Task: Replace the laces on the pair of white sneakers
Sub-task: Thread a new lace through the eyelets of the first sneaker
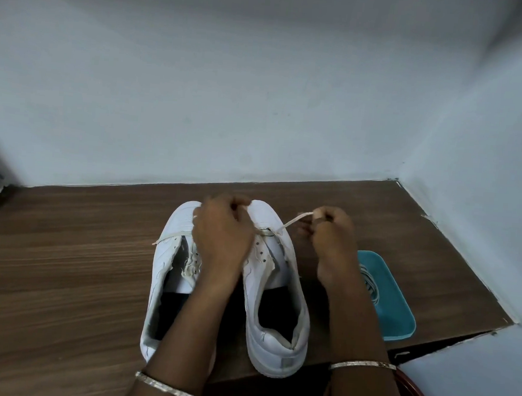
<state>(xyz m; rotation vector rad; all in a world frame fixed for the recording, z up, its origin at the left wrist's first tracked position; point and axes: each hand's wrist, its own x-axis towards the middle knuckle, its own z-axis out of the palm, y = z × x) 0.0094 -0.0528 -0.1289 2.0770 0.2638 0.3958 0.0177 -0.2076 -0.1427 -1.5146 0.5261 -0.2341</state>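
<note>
2 sneakers (165, 271) (287, 338), 2 hands (220, 235) (331, 233), 1 lace (292, 220)

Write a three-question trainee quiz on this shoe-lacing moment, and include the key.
1. True or false: the lace pinched by the right hand runs to the right sneaker.
2. The right sneaker stands on: A) a wooden table B) a floor mat C) a chair seat.
3. Fill in: the teal tray lies on the ___ side of the right sneaker.
Key: 1 true; 2 A; 3 right.
</note>
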